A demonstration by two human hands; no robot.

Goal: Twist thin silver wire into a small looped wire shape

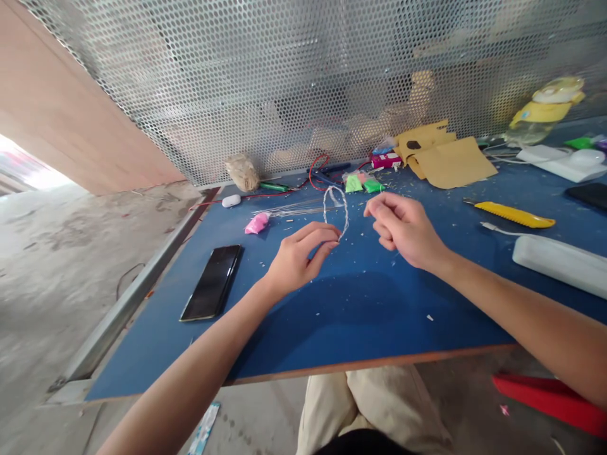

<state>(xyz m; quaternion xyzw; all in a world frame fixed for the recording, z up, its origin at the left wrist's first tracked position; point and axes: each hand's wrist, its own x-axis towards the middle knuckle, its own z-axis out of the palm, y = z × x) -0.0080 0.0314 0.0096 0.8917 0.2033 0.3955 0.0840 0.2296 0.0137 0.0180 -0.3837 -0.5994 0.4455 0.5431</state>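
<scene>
My left hand pinches the lower end of a thin white twisted loop between thumb and fingers. The loop stands upright above the fingertips, over the blue table. To its right, my right hand is raised with its fingers curled and pressed together, apart from the loop. What those fingers hold, if anything, is too small to make out. Behind the loop lie a bundle of thin straight wires and small packets with a light green piece. A pink packet rests left of the wires.
A black phone lies at the left of the blue table. Toward the right are a yellow utility knife, a white elongated case and brown paper. A yellow-topped bottle stands by the perforated metal panel.
</scene>
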